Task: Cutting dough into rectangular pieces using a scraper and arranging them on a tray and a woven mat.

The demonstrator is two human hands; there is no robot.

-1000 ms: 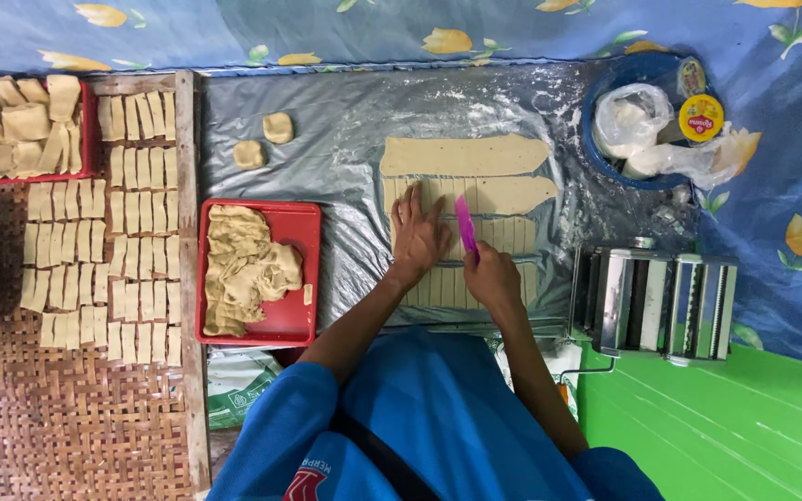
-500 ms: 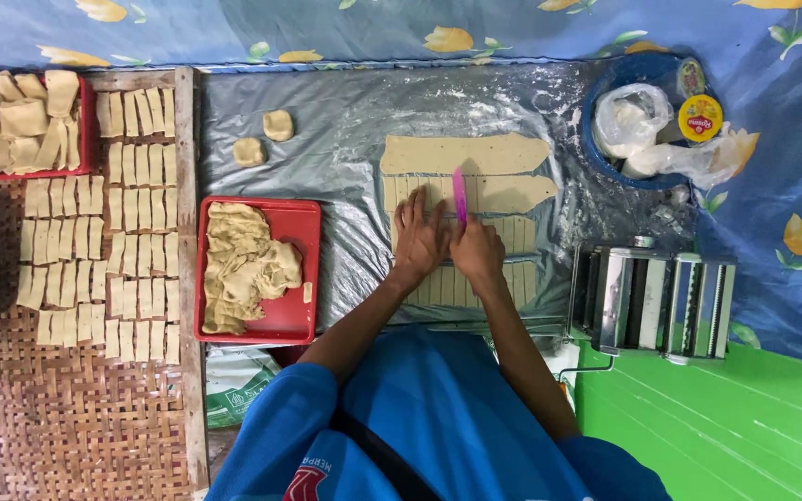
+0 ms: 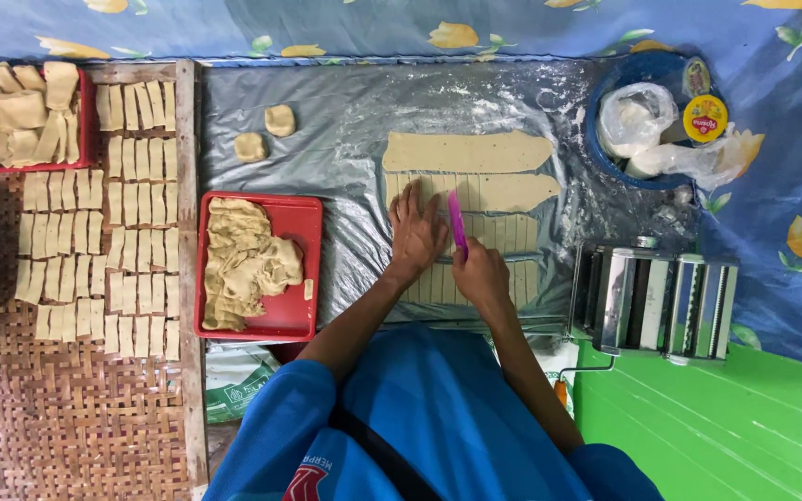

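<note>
While gripped, cutter [image 3: 457, 221] above right hand [image 3: 480, 276]

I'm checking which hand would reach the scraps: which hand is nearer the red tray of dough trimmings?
Left. The left hand lies flat on the dough strips, just right of the red tray. The right hand, holding the pink cutter, is farther right.

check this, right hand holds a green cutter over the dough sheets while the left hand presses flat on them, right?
Not quite: the cutter is pink, not green. The head view shows the right hand holding it over the dough sheets, while the left hand lies flat on them, as you said.
</note>
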